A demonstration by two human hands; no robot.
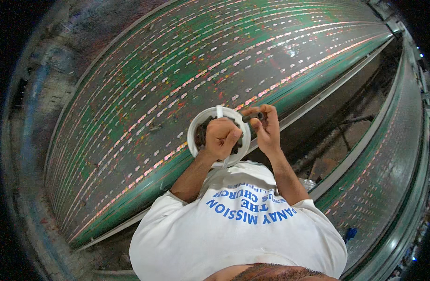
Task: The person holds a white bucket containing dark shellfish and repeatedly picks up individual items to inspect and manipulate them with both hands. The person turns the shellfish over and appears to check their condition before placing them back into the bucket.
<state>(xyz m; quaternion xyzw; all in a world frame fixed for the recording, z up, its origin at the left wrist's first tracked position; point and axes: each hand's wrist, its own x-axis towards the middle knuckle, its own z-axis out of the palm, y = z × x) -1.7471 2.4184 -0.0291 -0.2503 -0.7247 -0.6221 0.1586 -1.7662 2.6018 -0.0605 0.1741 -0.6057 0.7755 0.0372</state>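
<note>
Two hands meet just in front of my chest. My left hand (pixel 223 136) is curled in a fist around the near rim of a round white container (pixel 194 129), gripping it and holding it tilted toward me; dark small pieces (pixel 201 132) lie inside it, too small to identify. My right hand (pixel 266 129) sits touching the container's far right edge, fingers pinched closed on a short dark stick-like piece (pixel 253 117) held just above the rim. Judging by this, one piece has been lifted out and many more are left in the container, so the work looks only partly done; how much was there at the start I cannot tell. Below the hands, my white shirt (pixel 238 225) with blue lettering fills the lower view. Beyond them stretches a broad green surface (pixel 144 107) crossed by long rows of pale dashes and flecked with red and yellow. To the right runs a dark gap (pixel 346 126) between that surface and a second green one (pixel 388 164).
</note>
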